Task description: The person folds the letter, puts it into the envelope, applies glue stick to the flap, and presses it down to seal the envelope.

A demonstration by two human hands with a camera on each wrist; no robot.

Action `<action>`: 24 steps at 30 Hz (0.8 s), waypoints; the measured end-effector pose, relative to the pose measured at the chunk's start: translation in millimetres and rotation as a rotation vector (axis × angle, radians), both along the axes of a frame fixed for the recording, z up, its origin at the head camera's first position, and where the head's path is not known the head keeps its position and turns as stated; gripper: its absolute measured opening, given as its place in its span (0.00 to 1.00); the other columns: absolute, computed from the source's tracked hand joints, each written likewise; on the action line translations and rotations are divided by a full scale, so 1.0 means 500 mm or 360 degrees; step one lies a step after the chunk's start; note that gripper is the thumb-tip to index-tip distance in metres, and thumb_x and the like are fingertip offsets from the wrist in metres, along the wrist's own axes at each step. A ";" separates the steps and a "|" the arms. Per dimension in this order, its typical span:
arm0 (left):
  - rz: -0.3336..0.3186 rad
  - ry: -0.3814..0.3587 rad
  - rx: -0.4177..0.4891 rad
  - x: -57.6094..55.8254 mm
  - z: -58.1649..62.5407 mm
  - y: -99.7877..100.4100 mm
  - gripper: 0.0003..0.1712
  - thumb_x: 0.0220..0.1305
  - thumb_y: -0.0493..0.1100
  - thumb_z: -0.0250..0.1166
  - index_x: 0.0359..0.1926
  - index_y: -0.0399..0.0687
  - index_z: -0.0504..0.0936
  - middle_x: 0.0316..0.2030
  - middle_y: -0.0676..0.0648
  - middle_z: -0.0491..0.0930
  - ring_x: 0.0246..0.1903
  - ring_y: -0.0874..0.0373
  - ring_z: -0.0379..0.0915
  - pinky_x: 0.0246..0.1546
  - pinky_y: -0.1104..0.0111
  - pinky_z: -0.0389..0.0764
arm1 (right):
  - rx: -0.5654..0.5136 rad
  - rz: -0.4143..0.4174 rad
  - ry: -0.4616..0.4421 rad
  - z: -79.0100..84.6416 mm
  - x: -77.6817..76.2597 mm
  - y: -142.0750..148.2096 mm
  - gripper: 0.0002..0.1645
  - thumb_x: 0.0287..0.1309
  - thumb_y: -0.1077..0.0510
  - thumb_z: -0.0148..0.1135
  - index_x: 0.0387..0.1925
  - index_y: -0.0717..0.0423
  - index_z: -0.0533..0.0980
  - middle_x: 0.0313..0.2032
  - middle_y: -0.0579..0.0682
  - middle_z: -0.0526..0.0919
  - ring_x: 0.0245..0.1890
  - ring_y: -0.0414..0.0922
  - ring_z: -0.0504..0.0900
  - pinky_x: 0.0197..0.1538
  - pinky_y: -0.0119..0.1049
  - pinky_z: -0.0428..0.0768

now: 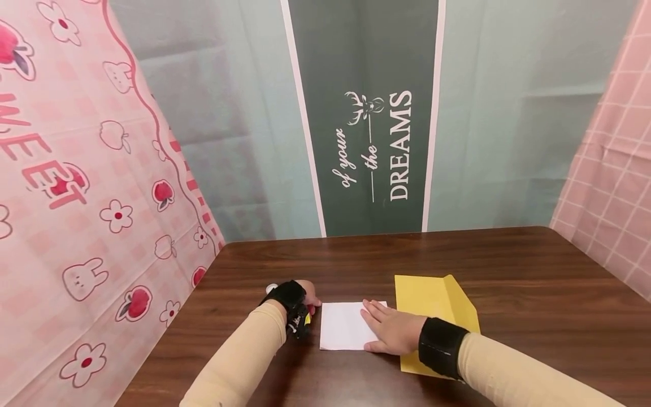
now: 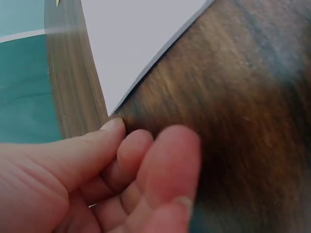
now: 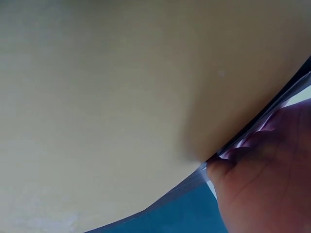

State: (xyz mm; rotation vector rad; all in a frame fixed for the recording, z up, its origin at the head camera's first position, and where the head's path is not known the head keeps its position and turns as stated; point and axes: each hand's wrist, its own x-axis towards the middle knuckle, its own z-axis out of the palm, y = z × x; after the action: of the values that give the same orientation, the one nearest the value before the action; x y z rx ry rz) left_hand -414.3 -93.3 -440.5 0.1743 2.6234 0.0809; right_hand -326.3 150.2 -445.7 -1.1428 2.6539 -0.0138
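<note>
A white sheet of folded paper point(image 1: 343, 328) lies flat on the table. My right hand point(image 1: 399, 330) rests with straight fingers on its right part. In the right wrist view, that hand point(image 3: 265, 174) shows at the right edge, its fingers partly hidden. My left hand point(image 1: 310, 295) is at the paper's far left corner. From the left wrist, the left hand's fingers point(image 2: 167, 165) look loosely curled, and its thumb is right by the tip of the white paper point(image 2: 121, 53), with nothing gripped. Under my right wrist lies a yellow envelope point(image 1: 419, 294), its flap spread to the right.
The brown wooden table point(image 1: 534, 294) reaches back to a green and grey curtain point(image 1: 366, 215) with white lettering. A pink patterned cloth point(image 1: 147, 237) hangs on the left, and a pink checked cloth point(image 1: 605, 186) on the right.
</note>
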 end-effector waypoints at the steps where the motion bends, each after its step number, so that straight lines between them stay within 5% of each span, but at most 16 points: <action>1: -0.0063 0.0006 -0.0010 -0.029 -0.033 -0.008 0.27 0.67 0.53 0.52 0.19 0.43 0.86 0.20 0.50 0.82 0.21 0.61 0.73 0.32 0.73 0.72 | -0.0001 -0.0013 -0.0015 0.003 0.002 0.000 0.53 0.56 0.23 0.33 0.71 0.54 0.52 0.71 0.53 0.48 0.70 0.51 0.46 0.66 0.47 0.54; 2: -0.0101 0.0021 0.0017 -0.055 -0.066 -0.013 0.30 0.67 0.56 0.51 0.18 0.44 0.85 0.19 0.50 0.82 0.21 0.61 0.74 0.31 0.73 0.72 | 0.0001 -0.0021 -0.0022 0.005 0.004 -0.001 0.53 0.56 0.23 0.34 0.71 0.54 0.51 0.71 0.52 0.48 0.70 0.50 0.46 0.66 0.46 0.53; 5: -0.0006 0.0101 0.0086 -0.072 -0.090 0.006 0.35 0.64 0.65 0.49 0.19 0.43 0.84 0.17 0.50 0.80 0.20 0.60 0.75 0.31 0.71 0.73 | 0.0007 -0.0031 -0.0032 0.006 0.005 -0.002 0.53 0.56 0.23 0.34 0.71 0.54 0.51 0.71 0.52 0.48 0.70 0.50 0.46 0.66 0.46 0.54; 7: 0.0137 0.0148 0.0140 -0.051 -0.070 0.035 0.37 0.59 0.71 0.51 0.21 0.43 0.83 0.18 0.49 0.79 0.21 0.58 0.76 0.31 0.68 0.73 | 0.0009 -0.0038 -0.0036 0.006 0.005 -0.003 0.53 0.55 0.23 0.34 0.71 0.54 0.52 0.71 0.52 0.48 0.70 0.50 0.46 0.66 0.47 0.54; 9: 0.0312 0.0211 0.0130 0.006 -0.011 0.075 0.37 0.54 0.73 0.55 0.31 0.43 0.84 0.27 0.46 0.81 0.28 0.54 0.77 0.37 0.62 0.74 | 0.0016 -0.0035 -0.0029 0.005 0.003 -0.003 0.53 0.55 0.23 0.34 0.70 0.55 0.53 0.71 0.52 0.48 0.70 0.50 0.47 0.66 0.47 0.54; 14: 0.0324 0.0283 0.0080 0.075 0.045 0.109 0.38 0.51 0.73 0.58 0.47 0.46 0.82 0.46 0.45 0.79 0.43 0.53 0.73 0.49 0.59 0.71 | 0.0038 -0.0029 -0.0023 0.004 0.002 -0.005 0.53 0.56 0.23 0.34 0.70 0.55 0.53 0.71 0.53 0.48 0.70 0.50 0.47 0.66 0.46 0.53; 18: 0.0318 0.0267 0.0021 0.075 0.053 0.110 0.39 0.49 0.73 0.60 0.47 0.47 0.82 0.48 0.47 0.79 0.46 0.54 0.72 0.51 0.61 0.70 | 0.0045 -0.0019 -0.0009 0.003 0.000 -0.008 0.53 0.56 0.23 0.34 0.70 0.55 0.53 0.71 0.53 0.49 0.70 0.50 0.47 0.66 0.46 0.53; 24: 0.0329 0.0250 0.0037 0.043 0.026 0.104 0.38 0.45 0.74 0.62 0.43 0.47 0.84 0.44 0.48 0.81 0.42 0.55 0.73 0.49 0.58 0.71 | 0.0077 -0.0070 -0.0037 0.015 0.007 -0.012 0.51 0.56 0.24 0.36 0.71 0.53 0.53 0.72 0.51 0.48 0.70 0.48 0.46 0.66 0.44 0.53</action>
State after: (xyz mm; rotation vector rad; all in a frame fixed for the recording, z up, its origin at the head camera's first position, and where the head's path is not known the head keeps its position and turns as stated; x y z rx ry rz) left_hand -392.8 -41.4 -427.7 -0.0873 2.7903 0.1757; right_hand -322.9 144.1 -438.2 -1.0629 2.6438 0.0286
